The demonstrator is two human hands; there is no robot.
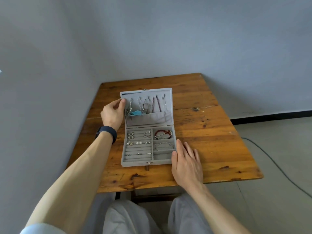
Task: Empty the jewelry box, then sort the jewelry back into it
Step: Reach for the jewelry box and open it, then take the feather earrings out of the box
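One grey box [137, 163] sits open at the centre of the frame on the desk [211, 132], its lid [167, 92] raised toward the top. The left hand [112, 114] pinches the lid's left edge, thumb on the inner face. The right hand [186, 160] lies flat with fingers spread on the desk, touching the box's right wall, gripping nothing. Several chains [146, 104] hang inside the lid, too tangled to count, above one pocket [152, 118] with something blue [135, 113] tucked in. The ring rows at lower left hold roughly a dozen small earrings [135, 143]; an exact count is unclear. On the right are three compartments: one red bracelet [163, 133], one silver bracelet [166, 144], one empty. One dark watch [107, 133] wraps the left wrist.
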